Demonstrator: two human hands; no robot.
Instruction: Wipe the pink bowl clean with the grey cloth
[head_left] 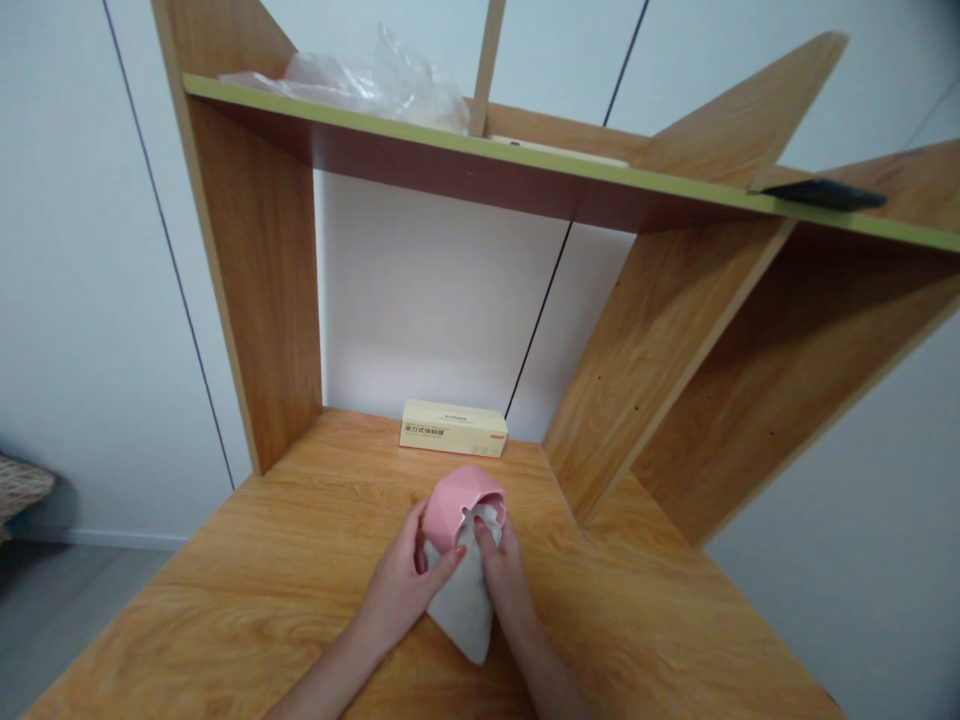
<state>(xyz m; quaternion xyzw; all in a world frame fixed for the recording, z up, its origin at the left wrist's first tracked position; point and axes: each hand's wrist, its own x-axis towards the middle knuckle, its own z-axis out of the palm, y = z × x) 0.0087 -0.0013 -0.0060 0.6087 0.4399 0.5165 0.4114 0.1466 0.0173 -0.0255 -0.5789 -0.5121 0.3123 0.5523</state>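
A pink faceted cup-like container (448, 503) is tipped so that its opening faces me, with a small hole near the rim. My left hand (405, 578) grips its left side, the thumb lying across a pale grey cloth (466, 605). Part of the cloth is tucked into the opening, and the rest hangs down in a point toward me. My right hand (504, 572) is at the container's right side, its thumb pressing the cloth into the opening. The fingers behind the container are hidden.
A long cream box (453, 428) with printed lettering stands at the back of the wooden desk (300, 590). Upright wooden panels (259, 290) flank the space. Overhead runs a shelf (540, 170) with clear plastic wrap (375, 85) and a flat dark object (825, 193).
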